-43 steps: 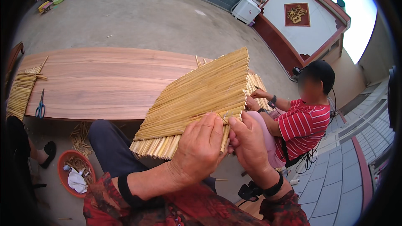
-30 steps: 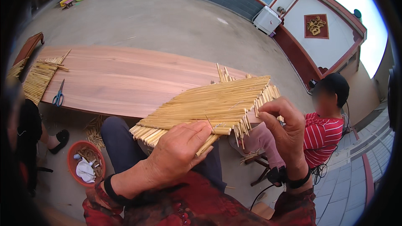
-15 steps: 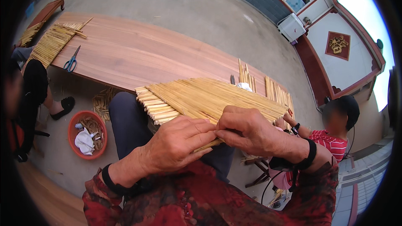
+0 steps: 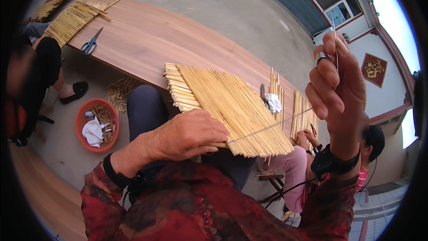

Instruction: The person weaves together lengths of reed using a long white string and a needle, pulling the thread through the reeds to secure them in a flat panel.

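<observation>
My left hand (image 4: pixel 194 135) grips the near edge of a panel of straw-coloured reed sticks (image 4: pixel 234 102) over my lap, at a loose stick end (image 4: pixel 216 145). My right hand (image 4: pixel 330 78) is raised high at the right, pinching a long thin needle (image 4: pixel 334 29) upright between thumb and forefinger, with a metal ring (image 4: pixel 322 57) on one finger. A pale thread (image 4: pixel 272 128) runs taut from the panel's edge up toward my right hand. Behind the panel, dark shears (image 4: pixel 263 96) and a white cloth (image 4: pixel 273 103) rest among reed sticks.
A long wooden table (image 4: pixel 156 35) holds blue scissors (image 4: pixel 91 45) and a reed mat (image 4: pixel 69 22). A red basin (image 4: pixel 82 125) with cloth and fibres and scattered offcuts (image 4: pixel 118 96) are on the floor. A co-worker (image 4: pixel 372 145) sits at my right, another (image 4: pixel 38 78) at my left.
My right hand has risen from the panel's edge to high at the right with the needle, drawing the thread out. The panel has turned, and the view has shifted.
</observation>
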Tool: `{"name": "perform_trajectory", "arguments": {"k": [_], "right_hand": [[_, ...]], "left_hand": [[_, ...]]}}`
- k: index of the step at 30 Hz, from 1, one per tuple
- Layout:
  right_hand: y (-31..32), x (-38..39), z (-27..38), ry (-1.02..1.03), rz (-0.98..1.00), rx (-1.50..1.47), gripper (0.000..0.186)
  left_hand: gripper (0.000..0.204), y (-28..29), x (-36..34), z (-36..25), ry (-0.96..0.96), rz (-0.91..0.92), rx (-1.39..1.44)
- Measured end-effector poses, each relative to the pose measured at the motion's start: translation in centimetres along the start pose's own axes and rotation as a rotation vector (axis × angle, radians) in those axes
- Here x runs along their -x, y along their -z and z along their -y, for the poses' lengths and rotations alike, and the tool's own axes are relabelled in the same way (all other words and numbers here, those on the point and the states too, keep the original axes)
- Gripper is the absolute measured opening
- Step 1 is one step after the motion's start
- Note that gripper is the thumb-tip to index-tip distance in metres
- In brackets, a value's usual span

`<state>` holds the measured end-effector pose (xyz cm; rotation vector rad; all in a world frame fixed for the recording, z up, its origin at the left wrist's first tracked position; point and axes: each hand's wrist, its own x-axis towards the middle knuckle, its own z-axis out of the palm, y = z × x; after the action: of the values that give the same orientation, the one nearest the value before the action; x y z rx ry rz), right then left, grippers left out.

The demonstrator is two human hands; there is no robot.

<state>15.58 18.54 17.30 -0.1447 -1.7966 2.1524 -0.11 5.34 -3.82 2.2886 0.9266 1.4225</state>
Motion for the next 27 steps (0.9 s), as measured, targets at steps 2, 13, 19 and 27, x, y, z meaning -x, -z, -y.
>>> {"name": "perform_trajectory", "arguments": {"k": [2, 13, 19, 27], "right_hand": [[1.5, -1.1, 0.5, -0.043, -0.031, 0.269, 0.021], [6.4, -4.6, -2.1, -0.169, -0.227, 0.871, 0.024], [0.9, 1.0, -15.6, -0.266, 0.346, 1.261, 0.021], [3.0, 2.5, -19.6, -0.473, 0.146, 0.712, 0.008]], "left_hand": [[0.029, 1.3, 0.7, -0.1, 0.061, 0.033, -0.044], [0.028, 2.7, 4.4, 0.1, 0.29, 0.087, -0.041], [0.026, 0.4, 6.5, 1.0, 0.318, 0.014, -0.129], [0.044, -1.3, 8.4, -0.2, 0.427, -0.257, -0.276]]}}
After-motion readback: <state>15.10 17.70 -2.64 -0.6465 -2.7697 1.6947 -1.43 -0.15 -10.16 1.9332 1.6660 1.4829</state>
